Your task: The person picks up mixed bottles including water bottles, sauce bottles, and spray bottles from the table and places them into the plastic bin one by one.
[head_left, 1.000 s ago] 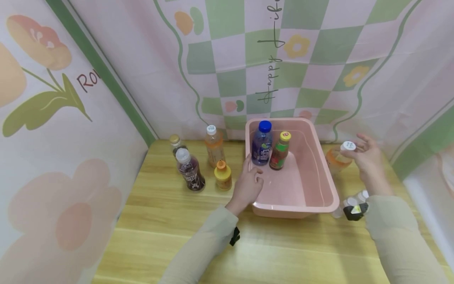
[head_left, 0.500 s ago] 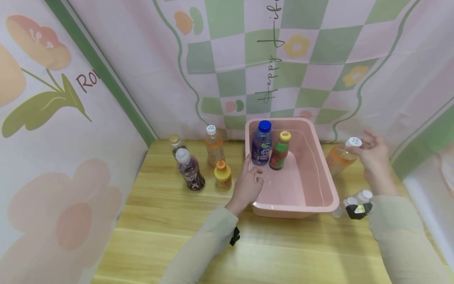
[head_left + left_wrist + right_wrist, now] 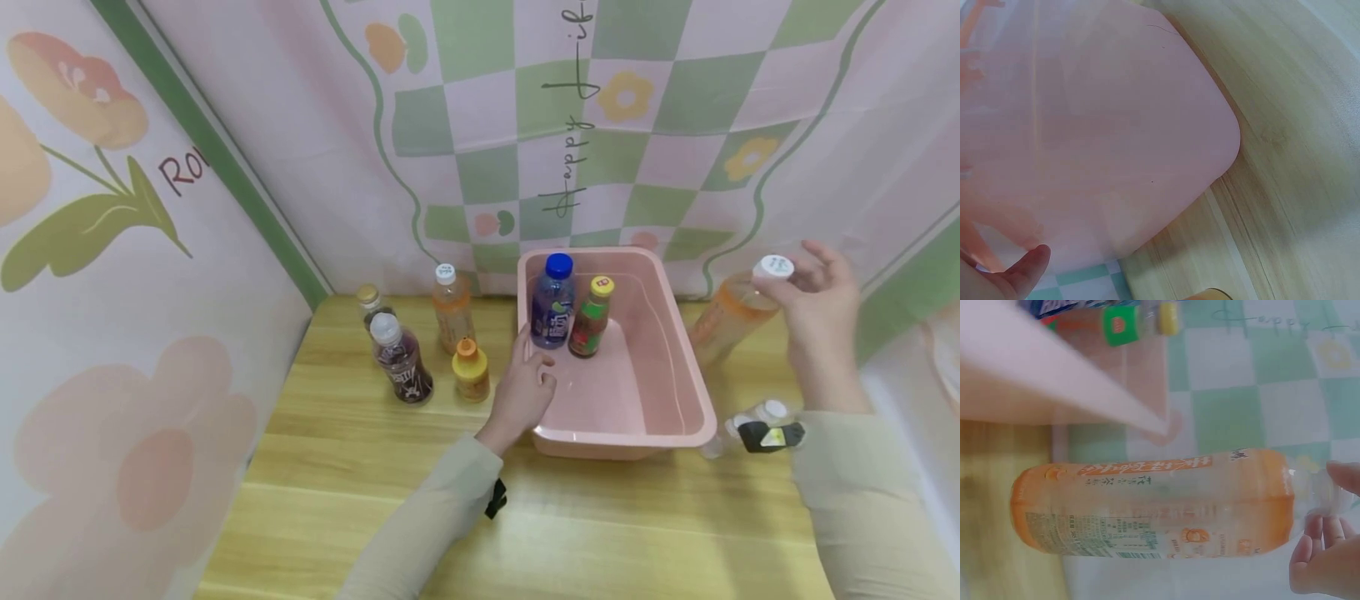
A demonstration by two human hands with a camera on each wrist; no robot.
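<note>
My left hand [image 3: 523, 392] grips the left rim of a pink plastic basin [image 3: 693, 385], one finger showing against its outer wall in the left wrist view. Inside the basin, at the far left, stand a blue-capped drink bottle [image 3: 552, 312] and a yellow-capped bottle [image 3: 590, 325] with a green label. Right of the basin, my right hand [image 3: 827, 312] pinches a clear bottle [image 3: 731, 318] with an orange label by its white-capped neck. The bottle [image 3: 1154, 509] hangs off the table beside the basin wall.
Left of the basin stand a dark drink bottle [image 3: 405, 367], a cork-coloured-capped bottle [image 3: 375, 308], a white-capped orange bottle [image 3: 453, 312] and a yellow squeeze bottle [image 3: 471, 377]. Small clear bottles [image 3: 765, 412] are by the right wrist. A patterned curtain [image 3: 480, 125] backs the wooden table [image 3: 420, 483].
My right hand has raised the orange-labelled bottle up and to the right. My left hand and the basin have stayed put.
</note>
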